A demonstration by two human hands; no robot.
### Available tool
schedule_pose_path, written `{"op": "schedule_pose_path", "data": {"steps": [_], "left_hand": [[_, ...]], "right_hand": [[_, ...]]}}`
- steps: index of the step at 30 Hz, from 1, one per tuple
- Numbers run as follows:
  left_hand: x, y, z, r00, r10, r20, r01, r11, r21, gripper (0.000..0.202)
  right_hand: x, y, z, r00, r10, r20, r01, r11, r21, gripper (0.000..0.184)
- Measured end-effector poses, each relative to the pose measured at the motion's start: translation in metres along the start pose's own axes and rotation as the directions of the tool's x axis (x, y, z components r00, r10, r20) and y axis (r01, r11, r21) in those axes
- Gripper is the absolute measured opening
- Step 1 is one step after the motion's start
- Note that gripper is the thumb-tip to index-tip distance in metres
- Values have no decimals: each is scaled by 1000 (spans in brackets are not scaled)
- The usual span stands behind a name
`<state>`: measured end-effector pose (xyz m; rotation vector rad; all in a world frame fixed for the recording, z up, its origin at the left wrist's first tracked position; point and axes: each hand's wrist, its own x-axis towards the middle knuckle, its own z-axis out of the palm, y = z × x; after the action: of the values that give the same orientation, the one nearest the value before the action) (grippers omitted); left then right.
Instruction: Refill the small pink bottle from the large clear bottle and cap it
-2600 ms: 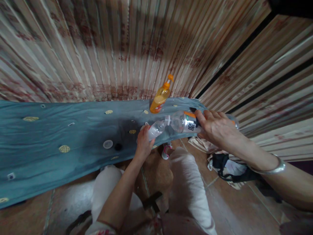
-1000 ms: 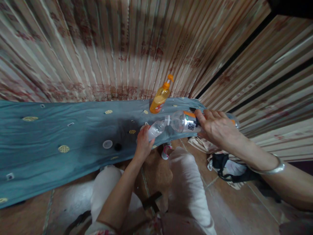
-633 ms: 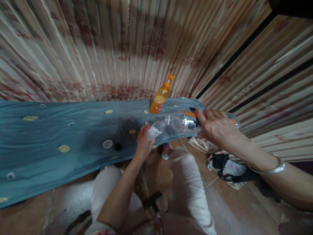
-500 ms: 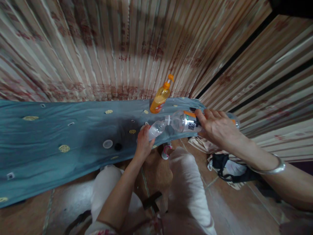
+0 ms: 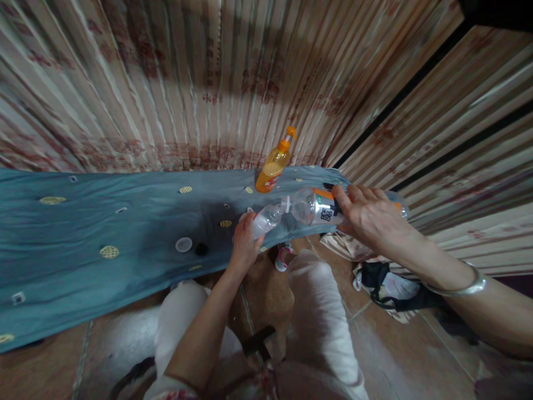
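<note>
My left hand (image 5: 245, 239) is closed around a small clear plastic bottle (image 5: 268, 218), tilted with its neck up to the right. My right hand (image 5: 366, 211) grips a larger clear plastic bottle (image 5: 303, 205) with an orange, black and white label, held almost level and pointing left. The two necks meet mouth to mouth at a whitish ring. Just behind them stands a pump bottle (image 5: 272, 169) of orange liquid with an orange pump top. A white cap (image 5: 184, 244) and a black cap (image 5: 201, 249) lie on the cloth left of my left hand.
A blue-green cloth with yellow motifs (image 5: 125, 222) covers the long surface before me. Pleated, patterned curtains (image 5: 187, 83) hang behind it and to the right. Fabric and a dark bag (image 5: 383, 283) lie on the tiled floor at right.
</note>
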<state>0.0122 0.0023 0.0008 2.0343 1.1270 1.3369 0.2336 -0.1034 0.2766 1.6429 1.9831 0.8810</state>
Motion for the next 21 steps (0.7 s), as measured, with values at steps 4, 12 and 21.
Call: {"op": "schedule_pose_path", "data": {"steps": [4, 12, 21], "left_hand": [[0, -2, 0, 1000, -7, 7, 7, 1000, -8, 73], [-1, -1, 0, 1000, -3, 3, 3, 1000, 3, 74], [-1, 1, -1, 1000, -19, 7, 19, 1000, -5, 74]], "right_hand": [[1, 0, -2, 1000, -2, 16, 2, 1000, 8, 59], [1, 0, -1, 1000, 14, 9, -15, 999, 49, 59], [-1, 1, 0, 1000, -8, -13, 8, 1000, -10, 59]]}}
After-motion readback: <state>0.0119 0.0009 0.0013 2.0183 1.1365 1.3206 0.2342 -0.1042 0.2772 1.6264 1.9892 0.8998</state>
